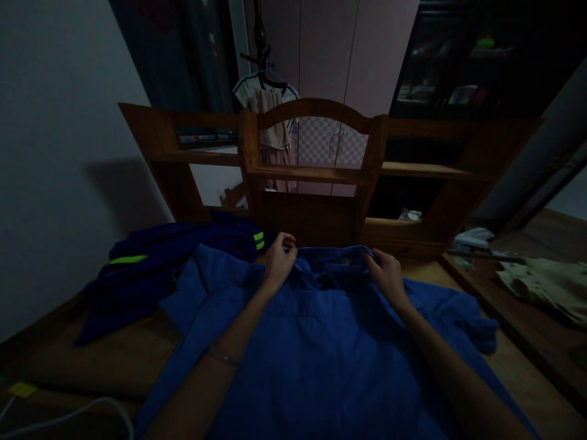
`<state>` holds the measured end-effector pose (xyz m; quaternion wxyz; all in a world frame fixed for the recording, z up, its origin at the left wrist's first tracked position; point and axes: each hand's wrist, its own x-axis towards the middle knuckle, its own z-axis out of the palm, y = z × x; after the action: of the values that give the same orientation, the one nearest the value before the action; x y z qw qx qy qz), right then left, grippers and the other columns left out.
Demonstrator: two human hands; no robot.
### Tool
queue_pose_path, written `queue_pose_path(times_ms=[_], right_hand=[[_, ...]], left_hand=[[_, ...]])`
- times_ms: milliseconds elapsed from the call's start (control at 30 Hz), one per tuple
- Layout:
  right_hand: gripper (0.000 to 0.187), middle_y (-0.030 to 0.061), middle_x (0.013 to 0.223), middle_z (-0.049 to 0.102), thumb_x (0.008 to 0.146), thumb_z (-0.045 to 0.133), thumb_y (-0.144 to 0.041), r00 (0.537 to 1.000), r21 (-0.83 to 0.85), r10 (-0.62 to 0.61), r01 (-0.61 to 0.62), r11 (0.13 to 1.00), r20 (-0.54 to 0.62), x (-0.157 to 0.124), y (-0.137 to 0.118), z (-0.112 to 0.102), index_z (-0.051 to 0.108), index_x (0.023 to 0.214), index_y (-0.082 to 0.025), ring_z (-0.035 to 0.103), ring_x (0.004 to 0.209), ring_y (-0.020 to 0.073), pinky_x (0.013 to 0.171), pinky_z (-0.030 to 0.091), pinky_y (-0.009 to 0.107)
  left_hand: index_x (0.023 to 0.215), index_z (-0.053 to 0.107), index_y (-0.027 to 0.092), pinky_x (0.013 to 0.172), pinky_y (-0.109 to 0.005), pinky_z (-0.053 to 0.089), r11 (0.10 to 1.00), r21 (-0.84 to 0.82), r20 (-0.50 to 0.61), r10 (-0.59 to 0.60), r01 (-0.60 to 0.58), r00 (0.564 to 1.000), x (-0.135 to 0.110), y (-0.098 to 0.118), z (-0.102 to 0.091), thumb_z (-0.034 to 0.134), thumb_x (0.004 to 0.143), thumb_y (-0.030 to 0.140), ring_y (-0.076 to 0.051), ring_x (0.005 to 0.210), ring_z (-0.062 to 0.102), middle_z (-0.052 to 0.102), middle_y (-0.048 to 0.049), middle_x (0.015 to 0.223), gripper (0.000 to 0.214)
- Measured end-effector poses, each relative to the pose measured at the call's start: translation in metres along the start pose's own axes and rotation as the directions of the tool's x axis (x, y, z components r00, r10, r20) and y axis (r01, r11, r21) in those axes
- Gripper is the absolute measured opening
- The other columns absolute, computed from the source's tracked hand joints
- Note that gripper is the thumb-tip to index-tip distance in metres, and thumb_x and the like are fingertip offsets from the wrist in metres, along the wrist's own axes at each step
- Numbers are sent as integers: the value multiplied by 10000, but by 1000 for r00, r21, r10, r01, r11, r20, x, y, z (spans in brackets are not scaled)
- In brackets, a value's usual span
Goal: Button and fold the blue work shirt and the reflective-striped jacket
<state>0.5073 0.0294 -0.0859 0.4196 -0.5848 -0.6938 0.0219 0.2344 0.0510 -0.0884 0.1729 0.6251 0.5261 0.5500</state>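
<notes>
A blue short-sleeved shirt (321, 360) lies spread out in front of me, its collar (328, 250) at the far end and its sleeves out to both sides. My left hand (280, 263) is at the left end of the collar, fingers curled in a pinch at the cloth's edge. On the opposite end, my right hand (387, 276) grips the collar, thumb on the near side and the other fingers mostly hidden. Between the hands the collar's inside shows, with a label too dark to read.
Left of the shirt lies a dark blue garment (183, 244) with yellow-green reflective strips. A wooden shelf frame (316, 174) rises behind the collar. Pale clothing (548, 284) lies at far right. A white cable (101, 403) curves at lower left. Clothes hang (268, 101) beyond the frame.
</notes>
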Motion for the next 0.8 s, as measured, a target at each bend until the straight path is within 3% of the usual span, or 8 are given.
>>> queue_pose_path(times_ms=[133,233,300,367,467,567,700,800], right_hand=[[247,27,861,631,787,575,-352,993,153,-69,53,987,100,5,7,-1,606,983,-205,591,765,162,667,434,241],[260,7,818,616,765,592,-303,968,233,-90,34,972,233,7,10,-1,594,1013,-226,602,730,145,650,452,233],[277,1,797,622,742,616,-286,967,217,-52,-4,976,251,6,12,0,587,1012,-234,614,714,147,641,460,238],[317,7,777,643,700,661,-303,961,181,47,-99,978,272,4,14,4,571,995,-229,622,648,155,586,466,248],[363,4,599,638,679,681,-369,882,197,254,-352,915,397,-2,16,15,524,965,-210,576,435,164,429,433,257],[347,-19,466,589,650,705,-337,821,361,313,-509,781,478,-8,12,29,506,905,-211,534,341,177,362,413,265],[332,-1,620,654,582,719,-198,869,567,274,-479,670,412,-11,1,40,547,865,-213,631,532,184,515,512,284],[344,17,822,679,639,669,-225,906,656,288,-423,624,310,-8,-5,39,558,965,-217,659,751,173,685,533,280]], left_hand=[[920,641,154,755,-256,456,987,-72,315,-114,143,942,5,-13,-3,603,663,115,-170,848,608,658,-50,914,263],[870,679,142,682,-242,457,981,-75,438,-128,177,890,6,-18,-6,700,631,227,-168,761,614,680,-53,858,255],[789,679,137,597,-220,426,979,-36,436,-165,201,884,8,-19,-10,708,638,349,-146,665,588,664,-36,755,262],[700,653,141,511,-204,363,971,40,357,-235,237,904,11,-21,-14,669,660,467,-122,564,535,606,-6,624,329],[617,621,154,460,-206,288,946,133,235,-320,296,918,14,-26,-20,585,705,545,-117,497,483,516,15,506,403],[548,603,159,476,-214,292,934,156,212,-350,322,912,15,-30,-21,581,726,478,-144,540,515,497,-1,478,366],[678,632,156,545,-198,372,925,91,246,-380,368,892,13,-31,-15,635,680,234,-150,659,575,593,-11,609,78],[825,631,136,570,-215,449,887,-2,356,-430,461,830,14,-28,-12,617,683,140,-137,627,597,634,-19,672,143]])
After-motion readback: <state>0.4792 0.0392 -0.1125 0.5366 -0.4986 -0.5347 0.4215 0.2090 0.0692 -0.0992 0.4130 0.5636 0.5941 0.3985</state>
